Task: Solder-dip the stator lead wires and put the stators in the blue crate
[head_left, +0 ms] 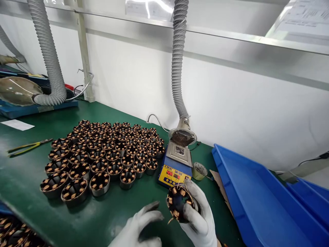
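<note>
My right hand (202, 216), in a white glove, grips a motor stator (177, 202), a dark ring with copper windings inside. Thumb and fingers clasp its right side, and short wire ends stick out at the top and lower left. To the left of it, my gloved left hand (141, 226) is apart from the stator, fingers spread and slightly curled, with nothing in them. Just beyond the held stator sits a blue and yellow solder pot (173, 173) with a red digital display. Many similar stators (100, 183) stand in close rows on the green table (108, 219).
A fume extraction hose (179, 61) hangs over the solder pot, ending in a round hood (182, 136). A small cup (199, 171) stands right of the pot. Blue trays (252, 199) lie at the right. Pliers (29, 146) rest at the left; more stators (17, 233) fill the lower left corner.
</note>
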Demonstrator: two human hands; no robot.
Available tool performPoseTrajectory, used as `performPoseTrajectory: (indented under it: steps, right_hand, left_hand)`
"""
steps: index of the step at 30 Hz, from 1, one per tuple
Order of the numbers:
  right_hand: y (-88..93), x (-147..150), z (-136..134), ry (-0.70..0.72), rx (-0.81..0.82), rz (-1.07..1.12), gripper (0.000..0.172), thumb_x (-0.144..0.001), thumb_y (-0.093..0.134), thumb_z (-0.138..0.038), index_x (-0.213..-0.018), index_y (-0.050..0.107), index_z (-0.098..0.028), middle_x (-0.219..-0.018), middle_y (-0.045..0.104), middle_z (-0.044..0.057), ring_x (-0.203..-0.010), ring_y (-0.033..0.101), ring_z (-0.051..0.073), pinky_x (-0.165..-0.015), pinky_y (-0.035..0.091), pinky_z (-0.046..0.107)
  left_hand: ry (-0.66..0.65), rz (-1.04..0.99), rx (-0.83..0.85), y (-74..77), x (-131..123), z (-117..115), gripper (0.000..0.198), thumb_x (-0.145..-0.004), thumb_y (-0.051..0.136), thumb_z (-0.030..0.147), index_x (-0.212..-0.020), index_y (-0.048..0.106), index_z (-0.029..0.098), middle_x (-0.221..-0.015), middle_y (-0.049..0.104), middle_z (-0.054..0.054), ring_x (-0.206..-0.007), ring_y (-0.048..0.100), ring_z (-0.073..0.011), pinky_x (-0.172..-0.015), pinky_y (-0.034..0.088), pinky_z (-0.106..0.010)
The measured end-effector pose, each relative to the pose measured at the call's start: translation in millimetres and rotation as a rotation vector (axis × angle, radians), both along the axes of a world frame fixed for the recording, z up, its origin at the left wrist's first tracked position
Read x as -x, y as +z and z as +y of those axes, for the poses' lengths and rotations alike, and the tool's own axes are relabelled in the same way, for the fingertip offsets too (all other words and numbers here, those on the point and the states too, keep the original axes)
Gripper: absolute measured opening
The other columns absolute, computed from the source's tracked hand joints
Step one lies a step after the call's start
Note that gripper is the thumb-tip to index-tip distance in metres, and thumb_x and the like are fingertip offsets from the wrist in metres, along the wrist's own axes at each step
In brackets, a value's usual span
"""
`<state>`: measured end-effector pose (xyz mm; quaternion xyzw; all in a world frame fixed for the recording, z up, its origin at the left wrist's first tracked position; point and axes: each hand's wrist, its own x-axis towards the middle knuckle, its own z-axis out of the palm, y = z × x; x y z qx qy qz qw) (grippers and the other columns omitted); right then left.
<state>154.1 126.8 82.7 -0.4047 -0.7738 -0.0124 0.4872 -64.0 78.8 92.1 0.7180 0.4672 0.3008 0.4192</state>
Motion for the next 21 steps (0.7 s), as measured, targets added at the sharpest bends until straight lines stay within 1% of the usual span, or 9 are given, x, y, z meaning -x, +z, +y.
performPoseTrajectory:
  steps: [2, 4, 6, 9, 12, 14, 16, 19, 21]
  right_hand:
    - [8.3, 1, -4, 0.036, -0.081, -0.064, 0.058, -0.078, 0.057, -0.014, -0.129, 0.042, -0.037, -0.128, 0.051, 0.008, -0.110, 0.055, 0.032, -0.084, 0.052, 0.054]
    - [15.5, 3, -7, 0.081, -0.172, -0.131, 0.062, -0.075, 0.058, -0.009, -0.126, 0.043, -0.040, -0.132, 0.047, 0.007, -0.111, 0.054, 0.031, -0.082, 0.053, 0.052]
    - [19.0, 5, -11, 0.094, -0.228, -0.163, 0.064, -0.073, 0.056, -0.005, -0.124, 0.044, -0.041, -0.134, 0.044, 0.007, -0.111, 0.053, 0.030, -0.082, 0.053, 0.051]
    - [20.9, 8, -16, 0.053, -0.247, -0.186, 0.060, -0.073, 0.054, -0.005, -0.124, 0.045, -0.036, -0.133, 0.045, 0.009, -0.110, 0.053, 0.029, -0.082, 0.052, 0.050]
    - [31.8, 8, -19, 0.055, -0.191, -0.269, 0.053, -0.074, 0.059, -0.015, -0.122, 0.045, -0.033, -0.125, 0.051, 0.012, -0.106, 0.057, 0.030, -0.080, 0.054, 0.046]
    - [46.6, 8, -17, 0.111, -0.061, -0.316, 0.053, -0.071, 0.065, -0.021, -0.119, 0.047, -0.032, -0.117, 0.056, 0.012, -0.100, 0.060, 0.029, -0.078, 0.054, 0.042]
    - [62.9, 8, -12, 0.225, 0.194, -0.316, 0.054, -0.062, 0.072, -0.023, -0.111, 0.051, -0.030, -0.107, 0.060, 0.008, -0.091, 0.063, 0.025, -0.074, 0.054, 0.035]
    - [77.6, 10, -3, 0.385, 0.598, -0.253, 0.054, -0.045, 0.081, -0.019, -0.093, 0.057, -0.027, -0.089, 0.062, -0.002, -0.075, 0.062, 0.018, -0.069, 0.052, 0.026]
    - [78.2, 11, 1, 0.404, 0.715, -0.195, 0.057, -0.036, 0.084, -0.017, -0.086, 0.059, -0.025, -0.083, 0.062, -0.005, -0.070, 0.060, 0.016, -0.067, 0.050, 0.024]
  left_hand:
    - [-0.079, -0.049, 0.025, 23.4, -8, 6, 0.039, -0.070, 0.065, 0.015, -0.108, 0.064, 0.027, -0.140, 0.045, -0.007, -0.124, 0.046, -0.0264, -0.101, 0.041, -0.044]
    - [-0.093, -0.097, 0.067, 33.6, -16, 9, 0.037, -0.068, 0.063, 0.010, -0.102, 0.066, 0.025, -0.143, 0.041, -0.007, -0.127, 0.042, -0.0270, -0.103, 0.038, -0.046]
    - [-0.066, -0.199, 0.108, 32.5, -24, 9, 0.029, -0.068, 0.061, 0.012, -0.094, 0.067, 0.023, -0.143, 0.041, -0.007, -0.127, 0.043, -0.0272, -0.103, 0.036, -0.048]
    - [-0.023, -0.437, 0.117, 25.0, -32, 10, 0.008, -0.072, 0.061, 0.022, -0.077, 0.067, 0.019, -0.133, 0.051, -0.009, -0.120, 0.049, -0.0264, -0.102, 0.038, -0.045]
    - [-0.061, -0.594, 0.145, 24.7, -34, 13, 0.024, -0.076, 0.060, 0.039, -0.071, 0.066, 0.017, -0.112, 0.062, -0.010, -0.106, 0.055, -0.0247, -0.092, 0.043, -0.038]
    - [-0.117, -0.623, 0.248, 27.4, -33, 15, 0.036, -0.075, 0.060, 0.050, -0.070, 0.065, 0.015, -0.093, 0.066, -0.008, -0.090, 0.058, -0.0214, -0.082, 0.046, -0.033]
    - [-0.138, -0.621, 0.368, 28.7, -33, 17, 0.044, -0.068, 0.064, 0.057, -0.066, 0.063, 0.013, -0.075, 0.063, -0.004, -0.075, 0.055, -0.0165, -0.073, 0.045, -0.028]
    - [-0.121, -0.606, 0.447, 26.2, -34, 19, 0.041, -0.061, 0.072, 0.053, -0.059, 0.059, 0.013, -0.068, 0.060, -0.001, -0.070, 0.052, -0.0134, -0.070, 0.044, -0.024]
    - [-0.121, -0.610, 0.435, 22.9, -34, 21, 0.036, -0.062, 0.072, 0.047, -0.057, 0.057, 0.015, -0.070, 0.061, -0.002, -0.071, 0.054, -0.0140, -0.071, 0.046, -0.025]
